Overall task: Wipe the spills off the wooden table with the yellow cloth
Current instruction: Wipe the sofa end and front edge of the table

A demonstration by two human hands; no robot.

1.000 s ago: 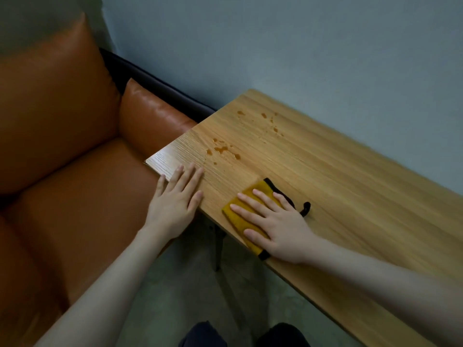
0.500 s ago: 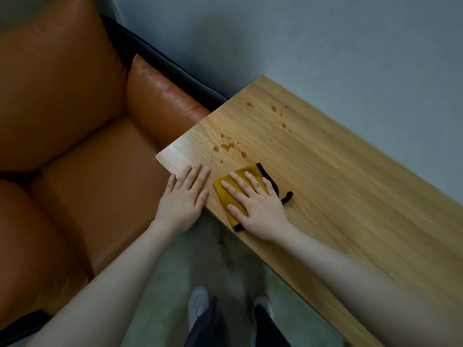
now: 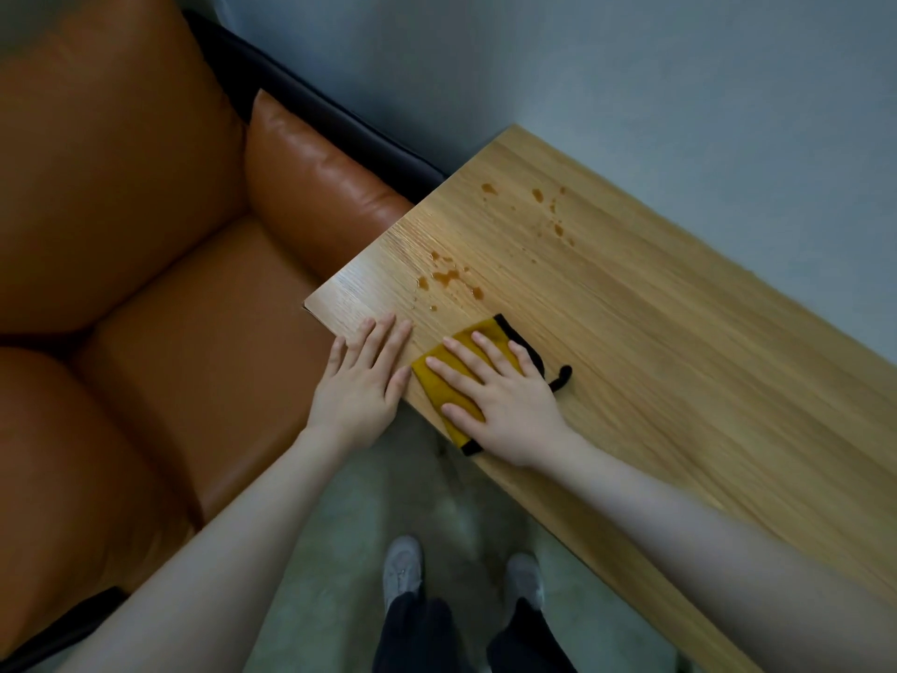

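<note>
**Flat palm on yellow cloth, amber spills just beyond it**

A long rectangular table of pale wood (image 3: pixel 655 342), with fine straight grain running along its length and a faint sheen near the corner, stands with its short end against the orange leather sofa (image 3: pixel 145 264) and its far edge along a grey-blue wall (image 3: pixel 631 80). The sofa's cushions are smooth, plump and glossy, with a dark frame showing behind the armrest.

The folded yellow cloth with a black bound edge (image 3: pixel 439 371) lies near the table's front edge, close to the corner; its nap looks soft and matte, and a short black loop curls out from its right side onto the wood. The right hand (image 3: pixel 500 405) lies flat on top of it, fingers straight and spread apart, pressing rather than gripping. The cloth's near corner reaches the table edge.

The left hand (image 3: pixel 361 381) rests palm down at the table's corner, fingers straight and close together, fingertips on the wood and the heel of the hand past the edge.

Amber liquid spills (image 3: pixel 449 279) sit as glossy, irregular blots and small drops just beyond the cloth, apart from it. A second scatter of amber drops (image 3: pixel 551 213) lies further back toward the wall.

Below, grey shoes (image 3: pixel 403 570) and dark trouser legs stand on a pale mottled floor.
</note>
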